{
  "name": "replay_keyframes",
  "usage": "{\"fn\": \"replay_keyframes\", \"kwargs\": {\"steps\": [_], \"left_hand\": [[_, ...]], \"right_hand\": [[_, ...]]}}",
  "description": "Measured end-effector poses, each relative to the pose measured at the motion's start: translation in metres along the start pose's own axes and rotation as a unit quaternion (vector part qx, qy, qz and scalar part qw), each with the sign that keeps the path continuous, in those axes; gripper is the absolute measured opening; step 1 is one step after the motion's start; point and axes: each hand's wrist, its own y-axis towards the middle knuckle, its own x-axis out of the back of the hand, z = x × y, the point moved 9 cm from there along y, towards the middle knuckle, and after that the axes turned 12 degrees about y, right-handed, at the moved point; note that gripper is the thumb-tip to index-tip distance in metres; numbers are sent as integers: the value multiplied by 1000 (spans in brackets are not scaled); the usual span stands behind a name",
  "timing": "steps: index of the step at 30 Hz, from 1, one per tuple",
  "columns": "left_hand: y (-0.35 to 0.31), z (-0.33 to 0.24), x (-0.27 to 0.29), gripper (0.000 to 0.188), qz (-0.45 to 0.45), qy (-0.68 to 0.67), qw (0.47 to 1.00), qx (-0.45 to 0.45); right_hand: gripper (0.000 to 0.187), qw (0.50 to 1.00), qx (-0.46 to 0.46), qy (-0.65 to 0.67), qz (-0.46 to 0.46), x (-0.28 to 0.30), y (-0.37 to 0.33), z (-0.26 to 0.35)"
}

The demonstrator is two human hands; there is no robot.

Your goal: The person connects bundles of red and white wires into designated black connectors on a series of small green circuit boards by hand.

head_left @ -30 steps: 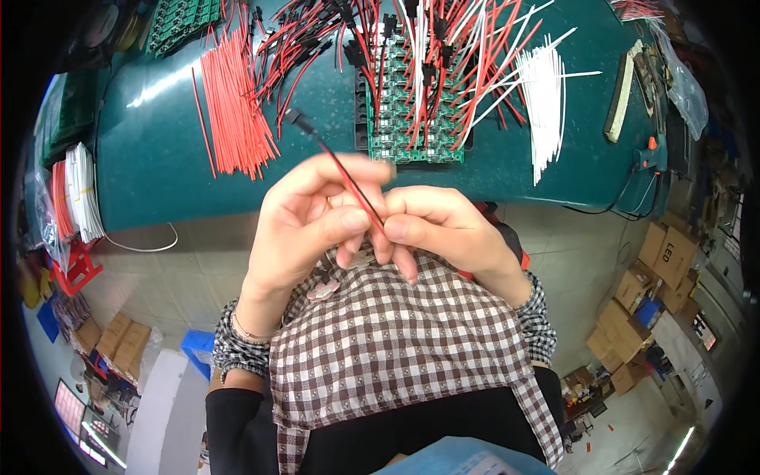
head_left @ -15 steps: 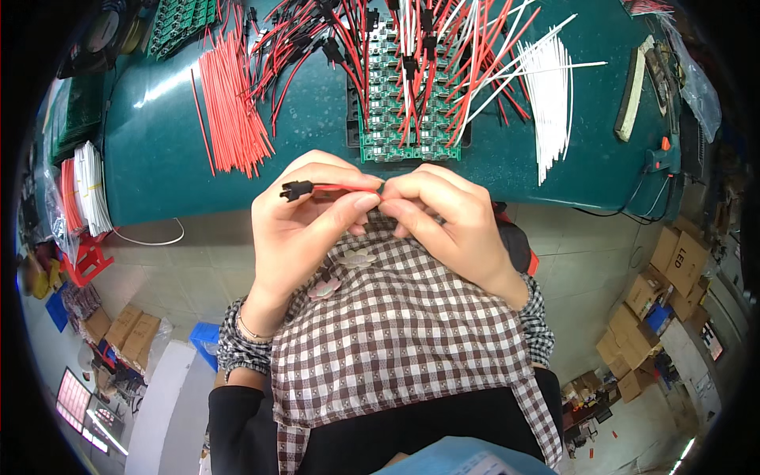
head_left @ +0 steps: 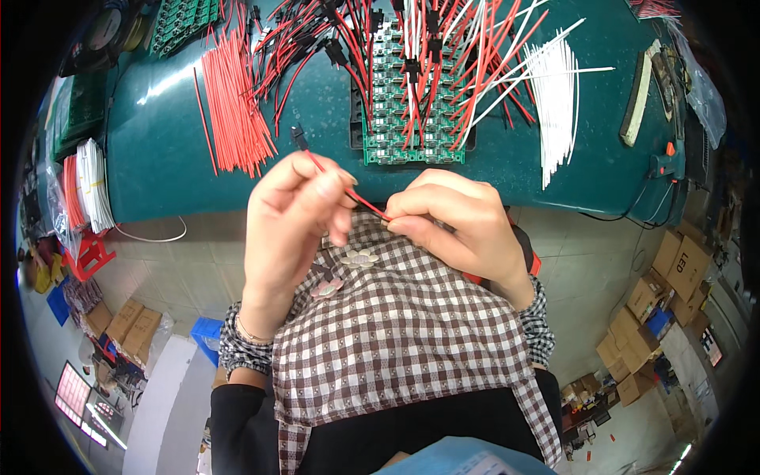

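Observation:
A short red-and-black wire lead point(head_left: 366, 203) with a black plug point(head_left: 298, 137) at one end stretches between my hands, just off the table's near edge. My left hand point(head_left: 297, 202) pinches it partway along, and the plug sticks out beyond the fingers toward the table. At the other end, my right hand point(head_left: 455, 218) grips the wire between thumb and forefinger; the tip is mostly hidden there. Ahead lies a panel of green circuit boards point(head_left: 388, 150), with many red, black and white wires rising from it.
Red wires point(head_left: 233, 111) lie in a bundle left of the boards, white wires point(head_left: 558, 111) to the right. The green table point(head_left: 182, 186) curves around. A hot glue gun point(head_left: 669, 162) is at the right edge. A red stool point(head_left: 91, 257) and cardboard boxes point(head_left: 681, 261) stand beyond.
My left hand has turned and slid along the lead, so the plug now points up toward the table. My hands are farther apart, with more wire showing between them.

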Motion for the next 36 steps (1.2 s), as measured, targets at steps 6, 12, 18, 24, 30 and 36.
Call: {"fn": "replay_keyframes", "kwargs": {"steps": [6,12,18,24,30,36], "left_hand": [[-8,-1,-13,10,30,120,991,-58],[-8,-5,-17,12,55,186,978,-80],[2,-13,-2,10,-64,208,957,-193],[14,-6,4,9,-80,220,951,-203],[13,-5,6,8,-97,239,947,-192],[12,-5,5,8,-100,244,945,-192]], "right_hand": [[9,1000,-22,-19,3,0,-3,-9],[9,998,-32,-51,34,1,-1,-9],[15,985,-35,-132,-102,24,-5,-6],[12,983,-27,-148,-109,27,-8,-10],[12,982,-50,-144,-110,28,-9,-13],[12,982,-37,-149,-107,29,-9,-12]]}}
